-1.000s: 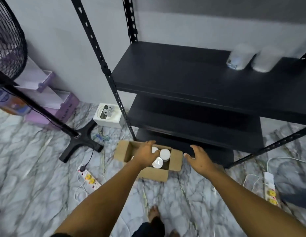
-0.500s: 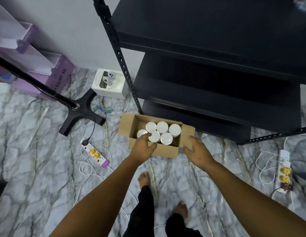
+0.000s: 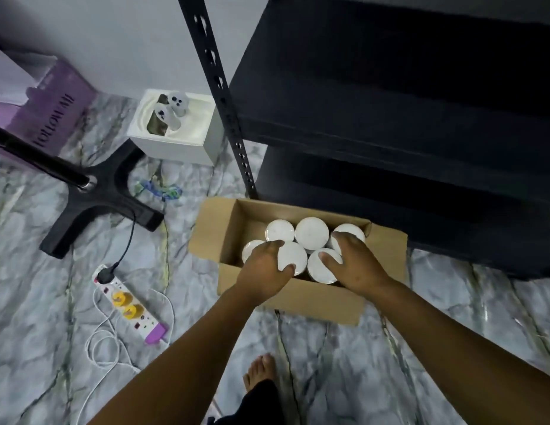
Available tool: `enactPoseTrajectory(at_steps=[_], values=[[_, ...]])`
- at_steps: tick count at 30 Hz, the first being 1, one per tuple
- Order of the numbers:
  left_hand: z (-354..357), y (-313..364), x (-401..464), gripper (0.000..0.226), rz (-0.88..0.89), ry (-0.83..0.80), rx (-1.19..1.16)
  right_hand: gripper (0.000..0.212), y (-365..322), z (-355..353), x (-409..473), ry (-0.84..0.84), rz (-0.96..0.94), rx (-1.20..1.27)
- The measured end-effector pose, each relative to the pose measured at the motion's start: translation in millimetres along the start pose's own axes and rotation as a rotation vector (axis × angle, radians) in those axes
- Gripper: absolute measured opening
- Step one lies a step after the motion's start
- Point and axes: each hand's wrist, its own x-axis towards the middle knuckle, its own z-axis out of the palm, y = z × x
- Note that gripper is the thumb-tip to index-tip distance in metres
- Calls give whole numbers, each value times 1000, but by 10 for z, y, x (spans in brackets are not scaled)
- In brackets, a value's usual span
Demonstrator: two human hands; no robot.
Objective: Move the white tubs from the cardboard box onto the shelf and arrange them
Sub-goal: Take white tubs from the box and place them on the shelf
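Your open box [image 3: 301,297] sits on the floor just near of the black shelf [image 3: 390,96], holding six white tubs [image 3: 312,233] packed lid-up. Your left hand [image 3: 264,271] curls its fingers [image 3: 275,245] round the near-left tub [image 3: 293,259]. Your right hand [image 3: 356,265], which half a second ago rested on the box's right edge, now lies spread over the two right tubs without closing.
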Motion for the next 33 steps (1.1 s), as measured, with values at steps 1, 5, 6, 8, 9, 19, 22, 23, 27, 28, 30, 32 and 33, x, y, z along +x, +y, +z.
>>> enactPoseTrajectory(at_steps=[1, 5, 6, 8, 9, 19, 22, 23, 27, 28, 30, 32, 33], values=[[140, -108, 133, 64, 22, 3, 43, 64, 107, 129, 140, 6, -17, -22], [611, -414, 590, 74, 102, 2, 165, 73, 462, 573, 622, 8, -59, -179], [704, -470, 682, 77, 117, -2, 195, 75, 528, 664, 719, 8, -71, -219], [865, -580, 850, 81, 147, -4, 267, 78, 628, 814, 876, 12, -98, -280], [932, -631, 913, 82, 153, -1, 290, 78, 669, 874, 937, 15, -112, -301], [1261, -746, 1114, 99, 152, 26, 374, 92, 765, 1079, 1287, 114, -140, -322], [1282, -722, 1160, 101, 114, 22, 401, 94, 760, 1126, 1351, 148, -132, -330], [1283, -721, 1180, 100, 107, 31, 418, 94, 754, 1143, 1379, 164, -132, -345], [1270, -762, 1267, 93, 109, 65, 446, 93, 738, 1203, 1458, 240, -141, -430], [1260, -775, 1279, 93, 110, 69, 436, 92, 737, 1207, 1462, 246, -144, -428], [1234, -786, 1276, 92, 111, 78, 407, 89, 735, 1196, 1445, 249, -148, -387], [1196, -769, 1233, 93, 134, 97, 383, 89, 729, 1172, 1405, 252, -155, -287], [1170, -755, 1198, 93, 158, 117, 374, 90, 724, 1154, 1381, 252, -162, -223]])
